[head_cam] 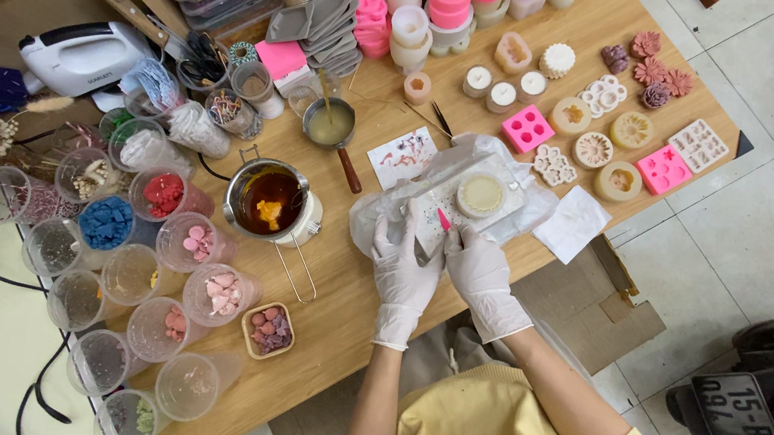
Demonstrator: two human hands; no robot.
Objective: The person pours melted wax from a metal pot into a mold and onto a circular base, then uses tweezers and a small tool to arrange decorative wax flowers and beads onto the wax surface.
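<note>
Both my hands wear white gloves and rest at the front edge of a wooden table. My left hand presses on a clear plastic bag spread on the table. My right hand pinches a small pink tool over a white mould tray that lies on the bag. A round white candle in a clear dish sits on the same tray, just beyond my fingers.
A metal pot of dark melted wax stands left of my hands, a small saucepan behind it. Several plastic cups of coloured wax pieces crowd the left. Pink and cream silicone moulds fill the far right. White tissue lies beside the bag.
</note>
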